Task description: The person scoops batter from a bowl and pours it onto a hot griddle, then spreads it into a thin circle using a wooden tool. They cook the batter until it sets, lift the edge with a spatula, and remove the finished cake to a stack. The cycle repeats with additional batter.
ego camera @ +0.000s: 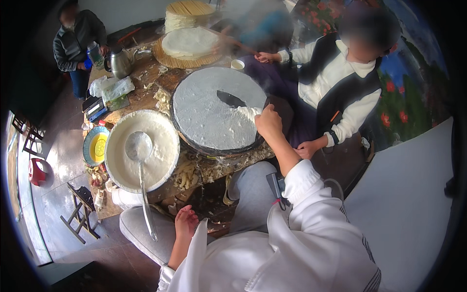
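My right hand (269,122) grips a dark flat scraper (267,103), mostly hidden by the fingers, at the right rim of a round griddle (219,148). A thin grey-white layer of batter (204,109) covers most of the griddle top. One dark leaf-shaped patch shows bare, and a thicker white ridge of batter (248,112) lies just left of the scraper. Near my lap, my left hand (186,221) is empty, its fingers loosely curled and apart. Left of the griddle stands a large basin of batter (166,146), with a metal ladle (141,175) resting in it, handle towards me.
Beyond the griddle, flatbreads (191,42) lie on a round straw mat (164,58). A co-worker (328,84) sits at right, holding a long wooden stick (240,44). A bowl of yellow liquid (87,146), a steel kettle (120,64) and scraps line the wooden table (142,85).
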`<action>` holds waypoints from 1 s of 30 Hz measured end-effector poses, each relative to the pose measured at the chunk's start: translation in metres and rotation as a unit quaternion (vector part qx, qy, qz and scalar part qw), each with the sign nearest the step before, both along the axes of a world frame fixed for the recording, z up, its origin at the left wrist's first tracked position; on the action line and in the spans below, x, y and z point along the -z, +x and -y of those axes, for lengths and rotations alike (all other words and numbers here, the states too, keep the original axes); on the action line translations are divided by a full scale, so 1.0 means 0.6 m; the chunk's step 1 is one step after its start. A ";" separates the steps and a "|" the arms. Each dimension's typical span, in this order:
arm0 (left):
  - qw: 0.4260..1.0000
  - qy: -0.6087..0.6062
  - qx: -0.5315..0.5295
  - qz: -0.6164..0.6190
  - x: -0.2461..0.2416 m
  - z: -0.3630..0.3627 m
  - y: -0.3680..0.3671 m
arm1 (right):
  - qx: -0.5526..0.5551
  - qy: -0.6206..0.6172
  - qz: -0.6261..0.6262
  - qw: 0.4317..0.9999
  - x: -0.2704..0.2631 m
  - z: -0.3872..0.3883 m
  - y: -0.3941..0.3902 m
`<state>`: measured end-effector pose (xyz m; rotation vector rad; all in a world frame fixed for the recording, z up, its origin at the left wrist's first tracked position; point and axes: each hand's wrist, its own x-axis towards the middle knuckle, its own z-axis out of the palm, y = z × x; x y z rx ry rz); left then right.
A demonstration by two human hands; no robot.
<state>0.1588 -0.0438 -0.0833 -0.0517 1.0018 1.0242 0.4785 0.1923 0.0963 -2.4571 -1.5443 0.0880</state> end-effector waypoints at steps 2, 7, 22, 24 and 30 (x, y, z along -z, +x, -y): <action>1.000 0.000 -0.006 0.005 0.004 0.000 -0.005 | 0.013 0.024 -0.016 1.000 0.005 -0.034 -0.026; 1.000 0.009 -0.008 0.001 0.012 0.000 -0.012 | 0.011 0.051 -0.110 0.993 0.008 -0.146 -0.090; 1.000 -0.009 -0.018 0.015 0.015 -0.005 -0.012 | -0.140 0.021 0.123 0.982 -0.011 -0.185 -0.070; 0.999 -0.022 -0.028 0.009 0.016 -0.004 -0.013 | -0.176 0.010 0.115 0.978 -0.005 -0.206 -0.106; 0.999 -0.016 -0.027 -0.023 0.010 0.000 -0.016 | -0.193 0.069 0.110 0.973 -0.017 -0.292 -0.088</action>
